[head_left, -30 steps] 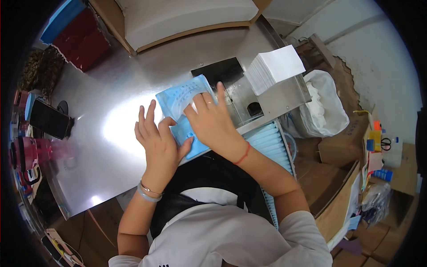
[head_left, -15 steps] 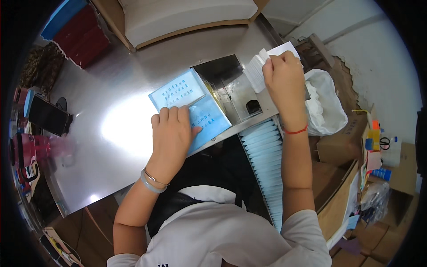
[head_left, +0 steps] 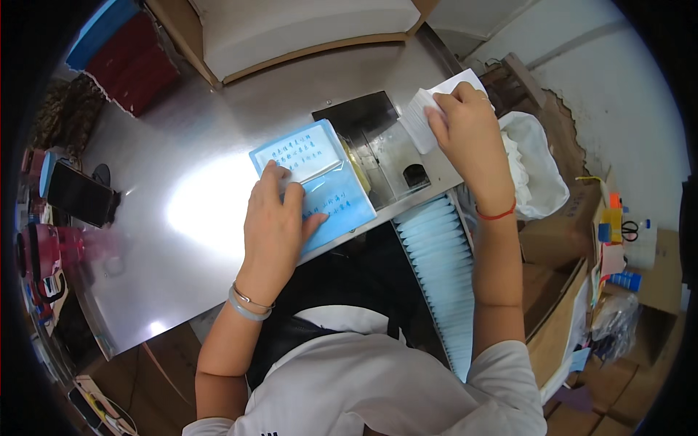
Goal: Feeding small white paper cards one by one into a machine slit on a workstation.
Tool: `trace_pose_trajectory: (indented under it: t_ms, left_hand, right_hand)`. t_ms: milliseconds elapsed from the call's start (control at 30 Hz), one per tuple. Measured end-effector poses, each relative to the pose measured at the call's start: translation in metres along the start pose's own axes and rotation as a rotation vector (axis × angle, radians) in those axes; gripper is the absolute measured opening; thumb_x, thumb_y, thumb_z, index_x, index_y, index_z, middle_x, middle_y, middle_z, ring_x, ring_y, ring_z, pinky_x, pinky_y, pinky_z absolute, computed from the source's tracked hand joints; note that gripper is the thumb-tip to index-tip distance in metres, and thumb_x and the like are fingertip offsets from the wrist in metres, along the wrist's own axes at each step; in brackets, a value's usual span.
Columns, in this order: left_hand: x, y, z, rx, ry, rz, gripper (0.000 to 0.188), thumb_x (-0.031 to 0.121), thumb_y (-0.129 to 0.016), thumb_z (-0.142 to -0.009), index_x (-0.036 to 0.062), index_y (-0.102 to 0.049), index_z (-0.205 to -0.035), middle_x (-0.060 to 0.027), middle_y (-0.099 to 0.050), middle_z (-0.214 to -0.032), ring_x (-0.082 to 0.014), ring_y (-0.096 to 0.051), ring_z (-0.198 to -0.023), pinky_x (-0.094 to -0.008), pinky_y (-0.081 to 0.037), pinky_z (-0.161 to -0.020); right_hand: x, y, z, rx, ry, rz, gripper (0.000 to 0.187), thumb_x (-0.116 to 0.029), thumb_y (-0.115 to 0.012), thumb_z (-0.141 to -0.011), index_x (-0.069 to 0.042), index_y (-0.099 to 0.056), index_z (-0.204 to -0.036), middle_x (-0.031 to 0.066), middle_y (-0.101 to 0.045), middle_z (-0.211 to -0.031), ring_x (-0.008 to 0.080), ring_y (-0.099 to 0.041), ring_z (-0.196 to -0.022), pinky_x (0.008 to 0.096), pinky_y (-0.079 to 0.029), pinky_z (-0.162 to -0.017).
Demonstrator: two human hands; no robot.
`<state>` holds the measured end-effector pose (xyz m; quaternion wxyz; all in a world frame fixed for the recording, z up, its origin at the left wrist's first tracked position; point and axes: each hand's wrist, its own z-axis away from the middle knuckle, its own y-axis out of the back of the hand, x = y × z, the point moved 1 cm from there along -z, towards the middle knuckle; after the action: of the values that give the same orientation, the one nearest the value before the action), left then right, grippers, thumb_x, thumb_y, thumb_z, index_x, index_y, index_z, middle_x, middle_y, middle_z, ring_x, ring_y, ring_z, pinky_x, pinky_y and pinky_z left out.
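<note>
Your left hand point(head_left: 273, 218) rests on a blue packet point(head_left: 343, 206), thumb apart, at the metal table's point(head_left: 156, 291) near edge. Your right hand point(head_left: 469, 134) touches the white paper stack point(head_left: 419, 131), grip unclear. Phone point(head_left: 80, 192) propped at your far left.

black phone point(head_left: 81, 193) (tilted, at left) | pink container point(head_left: 48, 244) | scissors point(head_left: 630, 236), far right

two hands point(head_left: 273, 211) point(head_left: 471, 138), one blue packet point(head_left: 338, 207), one white stack point(head_left: 416, 125), one phone point(head_left: 82, 192), one pair of scissors point(head_left: 630, 231), two bangles point(head_left: 245, 310)

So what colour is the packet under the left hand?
The packet is blue, with a paler patch; best in the head view.
</note>
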<state>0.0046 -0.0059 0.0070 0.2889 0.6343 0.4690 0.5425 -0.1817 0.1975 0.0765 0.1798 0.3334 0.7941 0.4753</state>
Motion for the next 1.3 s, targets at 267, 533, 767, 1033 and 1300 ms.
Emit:
trace_pose_trajectory:
  t_ms: [267,533,767,1033,1300]
  left_hand:
    - [-0.004,0.003,-0.005,-0.007,-0.068,0.01,0.034,0.018,-0.082,-0.071,-0.0024,-0.06,-0.087,-0.0243,-0.053,-0.122,-0.0386,-0.058,-0.109,-0.0442,-0.05,-0.093]
    - [-0.002,0.007,-0.007,0.01,-0.036,0.073,0.028,0.021,-0.078,-0.076,-0.0002,-0.062,-0.084,-0.0235,-0.053,-0.113,-0.0379,-0.058,-0.102,-0.0435,-0.051,-0.09]
    - [-0.006,0.014,-0.003,0.003,0.02,0.159,0.026,0.023,-0.075,-0.081,0.0,-0.063,-0.087,-0.0207,-0.053,-0.111,-0.0378,-0.057,-0.099,-0.0451,-0.049,-0.089]
    - [0.032,-0.023,-0.068,0.109,-0.219,-0.192,0.02,0.026,-0.066,-0.086,0.0064,-0.069,-0.087,-0.0095,-0.058,-0.094,-0.0281,-0.055,-0.091,-0.0437,-0.038,-0.084]
    - [0.046,-0.039,-0.062,0.054,-0.233,-0.045,0.024,0.014,-0.065,-0.082,0.0065,-0.064,-0.105,-0.0135,-0.055,-0.116,-0.0306,-0.051,-0.107,-0.0476,-0.037,-0.092]
  right_hand:
    - [0.0,0.005,-0.01,0.017,0.012,0.078,0.014,-0.011,-0.065,-0.086,0.002,-0.068,-0.087,0.0146,-0.058,-0.078,0.0305,-0.059,-0.072,0.0417,-0.048,-0.07]
    - [-0.1,-0.053,-0.004,-0.087,-0.594,-1.106,0.049,-0.008,-0.072,-0.07,0.0,-0.057,-0.116,0.011,-0.065,-0.084,0.0236,-0.065,-0.084,0.0332,-0.05,-0.082]
    - [-0.097,-0.052,0.027,-0.347,0.314,-0.525,0.02,-0.004,-0.062,-0.075,-0.006,-0.069,-0.093,0.0118,-0.067,-0.086,0.0295,-0.063,-0.087,0.0415,-0.045,-0.084]
    - [-0.023,-0.012,0.008,0.165,-0.162,0.009,0.02,-0.009,-0.067,-0.081,-0.002,-0.07,-0.099,0.0104,-0.062,-0.094,0.0285,-0.057,-0.091,0.0415,-0.043,-0.081]
    - [0.016,-0.025,0.025,0.115,-0.123,-0.177,0.026,-0.004,-0.068,-0.075,-0.002,-0.07,-0.101,0.0105,-0.062,-0.099,0.0311,-0.057,-0.092,0.0402,-0.045,-0.081]
